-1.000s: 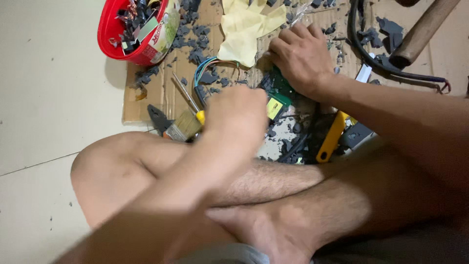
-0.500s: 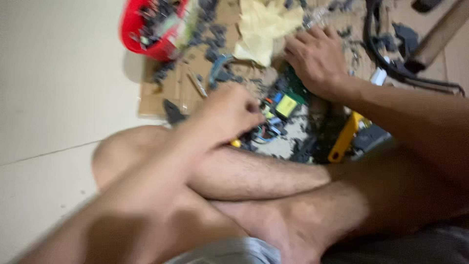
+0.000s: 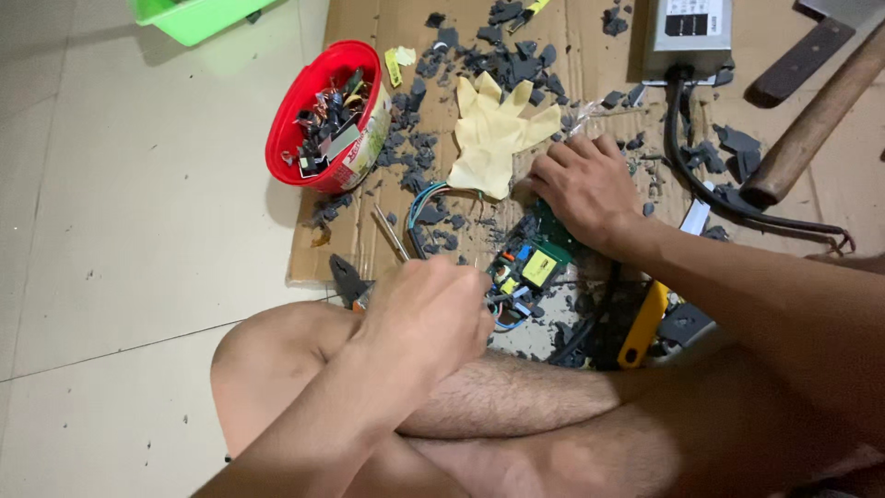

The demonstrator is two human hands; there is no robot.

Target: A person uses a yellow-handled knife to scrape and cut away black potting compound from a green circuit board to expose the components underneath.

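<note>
Hands have barely shifted since a second ago, just the view pulling back and sharpening. Left hand (image 3: 426, 318) stays curled tight by the circuit board (image 3: 530, 263), maybe gripping a tool, but its fingers hide what. Right hand (image 3: 583, 189) presses flat, fingers together, on the board's far end. Beyond it lies a yellow glove (image 3: 493, 138); the board's middle sits half buried in grey plastic shards (image 3: 433, 148).

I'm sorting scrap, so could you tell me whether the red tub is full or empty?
Roughly full: the red tub holds metal and plastic scraps heaped near its rim.
</note>
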